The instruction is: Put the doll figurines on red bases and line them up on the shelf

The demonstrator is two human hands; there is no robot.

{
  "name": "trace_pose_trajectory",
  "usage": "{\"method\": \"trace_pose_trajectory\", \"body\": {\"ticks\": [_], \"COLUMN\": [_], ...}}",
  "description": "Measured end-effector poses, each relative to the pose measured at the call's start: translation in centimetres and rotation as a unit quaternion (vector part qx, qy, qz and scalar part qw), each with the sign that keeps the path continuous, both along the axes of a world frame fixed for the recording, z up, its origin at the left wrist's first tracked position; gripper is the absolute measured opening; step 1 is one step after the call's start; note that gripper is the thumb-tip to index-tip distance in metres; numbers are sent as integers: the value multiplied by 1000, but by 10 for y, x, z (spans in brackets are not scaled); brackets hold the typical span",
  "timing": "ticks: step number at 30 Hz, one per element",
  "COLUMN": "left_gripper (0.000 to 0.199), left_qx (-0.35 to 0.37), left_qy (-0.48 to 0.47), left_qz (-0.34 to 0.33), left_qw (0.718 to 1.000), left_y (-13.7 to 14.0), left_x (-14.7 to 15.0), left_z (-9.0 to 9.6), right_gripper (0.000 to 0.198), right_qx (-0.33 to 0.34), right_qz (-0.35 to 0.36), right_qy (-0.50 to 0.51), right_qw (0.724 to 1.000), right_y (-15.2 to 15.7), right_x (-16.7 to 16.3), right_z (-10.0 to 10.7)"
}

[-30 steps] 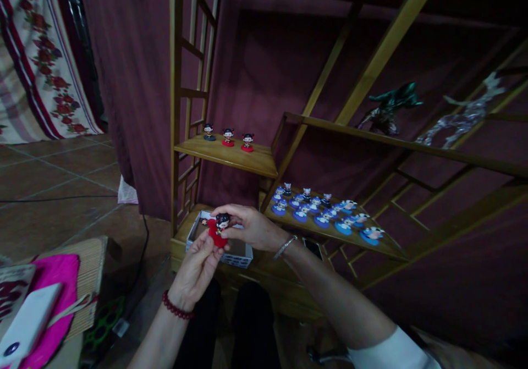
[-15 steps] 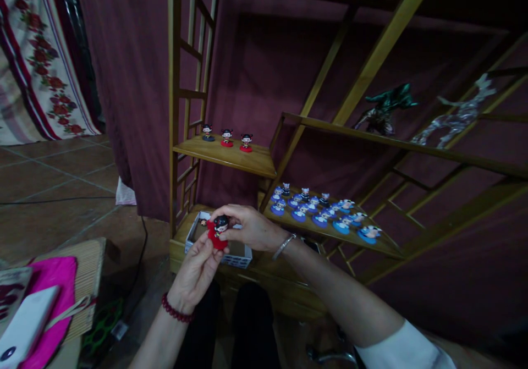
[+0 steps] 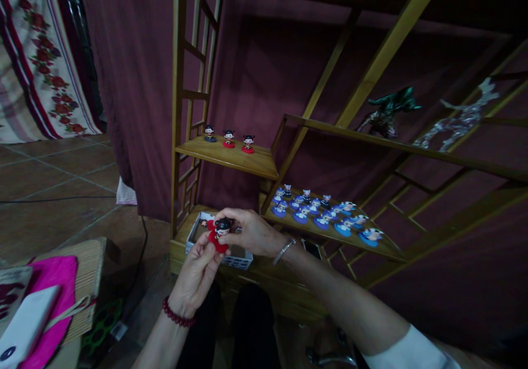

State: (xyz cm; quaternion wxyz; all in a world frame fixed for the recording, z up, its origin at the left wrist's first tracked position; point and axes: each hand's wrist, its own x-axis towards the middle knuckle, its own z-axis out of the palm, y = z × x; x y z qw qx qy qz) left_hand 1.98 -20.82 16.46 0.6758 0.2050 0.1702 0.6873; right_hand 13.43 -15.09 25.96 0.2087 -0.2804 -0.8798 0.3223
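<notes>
Between my two hands is a small black-haired figurine [image 3: 223, 226] on a red round base. My left hand [image 3: 202, 264] pinches the red base from below. From the right, the fingers of my right hand [image 3: 249, 231] close on the figurine's head and side. Just behind and beneath them lies an open white box [image 3: 239, 263], partly hidden by the hands, with another small figurine [image 3: 204, 223] at its left end. Three similar black-haired figurines [image 3: 229, 138] stand upright on the small wooden shelf [image 3: 226, 159] above.
Several purple- and blue-based figurines [image 3: 302, 213] fill the lower right shelf. A green sculpture [image 3: 390, 110] and a clear one [image 3: 457, 117] stand higher up. At the left, a white power bank-like block [image 3: 31, 319] lies on a pink pouch [image 3: 68, 281]. A cable [image 3: 142, 248] runs over the floor.
Both hands hold the same figurine in almost the same place. The view has shifted slightly, and the figurine is turned a little.
</notes>
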Motion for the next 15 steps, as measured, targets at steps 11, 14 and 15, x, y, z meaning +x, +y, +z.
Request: {"method": "trace_pose_trajectory", "body": {"ticks": [11, 14, 15], "left_gripper": [19, 21, 23], "left_qx": [4, -5, -7], "left_qy": [57, 69, 76], "left_qz": [50, 75, 85], "left_qw": [997, 995, 993], "left_y": [0, -1, -2], "left_x": [1, 2, 2], "left_z": [1, 4, 5], "right_gripper": [24, 25, 25], "right_qx": [-41, -65, -79], "right_qz": [-59, -67, -70], "right_qy": [42, 57, 64], "right_qw": [997, 994, 992], "right_y": [-5, -6, -7], "right_x": [-3, -4, -5], "right_z": [-13, -14, -15]}}
